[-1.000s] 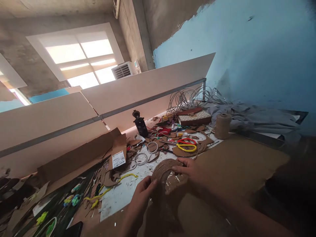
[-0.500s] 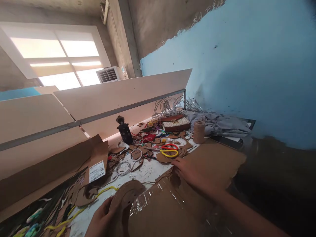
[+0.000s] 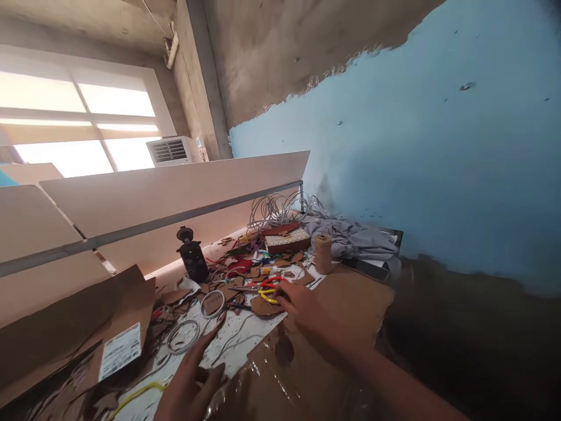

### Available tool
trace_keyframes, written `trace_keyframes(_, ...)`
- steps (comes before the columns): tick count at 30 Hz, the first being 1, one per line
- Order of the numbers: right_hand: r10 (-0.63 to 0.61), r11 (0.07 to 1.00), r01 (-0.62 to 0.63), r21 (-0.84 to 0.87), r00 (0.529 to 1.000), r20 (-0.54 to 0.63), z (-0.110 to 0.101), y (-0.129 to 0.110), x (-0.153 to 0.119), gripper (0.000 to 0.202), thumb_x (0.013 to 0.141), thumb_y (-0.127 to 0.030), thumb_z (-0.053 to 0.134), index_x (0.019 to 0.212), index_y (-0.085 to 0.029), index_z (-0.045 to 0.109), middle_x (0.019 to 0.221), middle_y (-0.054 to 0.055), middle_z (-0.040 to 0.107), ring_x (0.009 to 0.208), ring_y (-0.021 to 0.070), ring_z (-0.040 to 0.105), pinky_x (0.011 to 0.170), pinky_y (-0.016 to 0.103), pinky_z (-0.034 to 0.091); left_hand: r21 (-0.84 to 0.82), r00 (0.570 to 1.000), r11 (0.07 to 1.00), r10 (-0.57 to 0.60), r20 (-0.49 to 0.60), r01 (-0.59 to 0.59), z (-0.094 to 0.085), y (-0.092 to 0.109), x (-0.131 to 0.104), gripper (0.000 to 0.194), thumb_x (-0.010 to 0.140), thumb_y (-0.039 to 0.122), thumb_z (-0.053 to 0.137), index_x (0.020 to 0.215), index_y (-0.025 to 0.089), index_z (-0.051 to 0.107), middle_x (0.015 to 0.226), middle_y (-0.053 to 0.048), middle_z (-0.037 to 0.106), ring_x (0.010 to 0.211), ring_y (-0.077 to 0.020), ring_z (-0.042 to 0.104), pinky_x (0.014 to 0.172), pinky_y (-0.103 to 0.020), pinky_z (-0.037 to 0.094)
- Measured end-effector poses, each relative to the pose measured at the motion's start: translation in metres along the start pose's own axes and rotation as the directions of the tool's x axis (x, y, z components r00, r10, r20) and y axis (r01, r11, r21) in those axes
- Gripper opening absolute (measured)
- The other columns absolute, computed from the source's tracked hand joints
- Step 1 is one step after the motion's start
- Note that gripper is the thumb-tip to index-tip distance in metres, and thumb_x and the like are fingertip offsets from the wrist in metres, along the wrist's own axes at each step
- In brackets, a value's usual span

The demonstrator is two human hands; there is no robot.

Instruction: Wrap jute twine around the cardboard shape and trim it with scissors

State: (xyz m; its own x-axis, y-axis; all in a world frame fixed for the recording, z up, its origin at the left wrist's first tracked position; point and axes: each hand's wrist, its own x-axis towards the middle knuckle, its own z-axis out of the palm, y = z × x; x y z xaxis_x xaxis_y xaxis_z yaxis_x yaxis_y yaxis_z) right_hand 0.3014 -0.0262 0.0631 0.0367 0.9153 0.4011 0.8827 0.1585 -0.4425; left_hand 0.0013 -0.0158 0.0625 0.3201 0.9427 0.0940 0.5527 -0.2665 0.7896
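Note:
My right hand (image 3: pixel 298 301) reaches over the cardboard sheet (image 3: pixel 355 295), its fingertips at the yellow handle of the scissors (image 3: pixel 267 295). Whether the fingers grip the handle is hard to tell. The scissors, with red and yellow handles, lie among cardboard scraps. My left hand (image 3: pixel 193 380) is at the lower middle, fingers apart and holding nothing, beside a taped cardboard piece (image 3: pixel 272 386). White cord rings (image 3: pixel 213 304) lie just beyond it.
A black bottle (image 3: pixel 193 257) with its lid up stands behind the scraps. Twine spool (image 3: pixel 323 254), handbag (image 3: pixel 287 238), grey cloth (image 3: pixel 355 237) and coiled tubing are at the back. A cardboard box (image 3: pixel 65 327) is on the left.
My right hand has moved forward to the scissors. The left hand has let go of the curved cardboard piece and spread its fingers. The view has turned right.

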Motion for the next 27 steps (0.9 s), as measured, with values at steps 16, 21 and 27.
trace_keyframes(16, 0.062, 0.989, -0.023, 0.147, 0.962, -0.265, -0.059, 0.062, 0.078, 0.018, 0.085, -0.01, 0.055, 0.091, -0.022, 0.068, 0.094, 0.005, 0.073, 0.087, 0.0204, 0.065, 0.074, 0.027, 0.042, -0.476, 0.984, 0.872, 0.164, 0.07, -0.111, 0.052, 0.136, 0.087, 0.041, 0.072, 0.059, 0.07, 0.067, 0.019, 0.062, 0.051, 0.006, 0.045, 0.05, -0.0123, 0.04, 0.05, -0.023, 0.031)
trace_keyframes(21, 0.278, 0.943, -0.193, 0.27, 0.905, -0.323, -0.08, 0.123, 0.105, 0.014, 0.088, -0.019, 0.053, 0.09, -0.019, 0.067, 0.082, 0.006, 0.073, 0.078, 0.0214, 0.068, 0.07, 0.028, 0.044, -0.473, 0.992, 0.872, 0.126, -0.026, -0.123, 0.028, 0.141, 0.096, 0.045, 0.071, 0.061, 0.072, 0.076, 0.017, 0.068, 0.056, 0.006, 0.047, 0.052, -0.0118, 0.04, 0.05, -0.023, 0.03)
trace_keyframes(27, 0.385, 0.856, -0.219, 0.469, 0.875, -0.294, -0.086, 0.159, 0.1, 0.03, 0.093, -0.044, 0.048, 0.084, -0.02, 0.063, 0.075, 0.003, 0.07, 0.056, 0.0165, 0.066, 0.058, 0.026, 0.047, -0.614, 0.997, 0.789, -0.028, -0.074, -0.023, 0.01, 0.141, 0.103, 0.046, 0.056, 0.054, 0.087, 0.078, 0.017, 0.07, 0.069, 0.001, 0.063, 0.058, -0.0122, 0.051, 0.053, -0.022, 0.042)
